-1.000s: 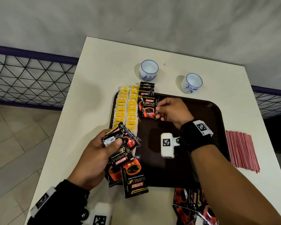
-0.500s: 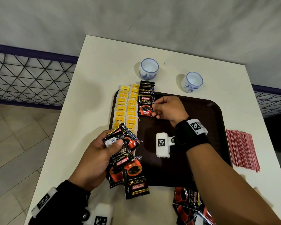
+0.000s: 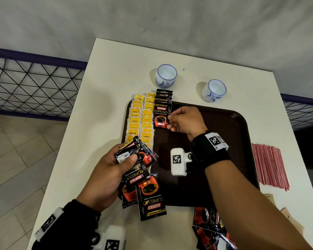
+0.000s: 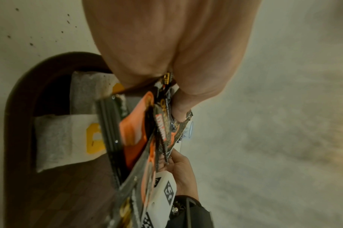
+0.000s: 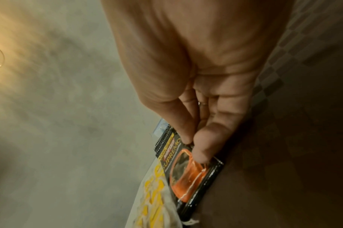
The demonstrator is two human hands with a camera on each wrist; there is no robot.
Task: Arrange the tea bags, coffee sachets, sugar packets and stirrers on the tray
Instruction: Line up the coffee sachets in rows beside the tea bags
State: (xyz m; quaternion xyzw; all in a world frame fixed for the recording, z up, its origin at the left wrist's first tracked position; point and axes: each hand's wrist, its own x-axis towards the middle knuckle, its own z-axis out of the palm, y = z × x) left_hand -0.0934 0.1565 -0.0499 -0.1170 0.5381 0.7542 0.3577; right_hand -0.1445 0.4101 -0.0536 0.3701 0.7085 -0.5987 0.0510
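The coffee sachet (image 3: 162,116) lies on the tray (image 3: 233,123) under my right hand (image 3: 186,121), whose fingertips (image 5: 201,154) pinch its near edge to square it onto the overlapped row of sachets (image 3: 163,97) running away from that hand. Just left of it sit two columns of tea bags (image 3: 140,120), so I judge each kind gets its own lane. My left hand (image 3: 105,175) grips a fanned bunch of sachets (image 3: 139,170), thumb clamped on top, kept close as a ready supply. The stirrers (image 3: 269,165) wait on the bench (image 3: 107,87) to the right of my right wrist, off the tray. More sachets (image 3: 210,226) lie near my right forearm.
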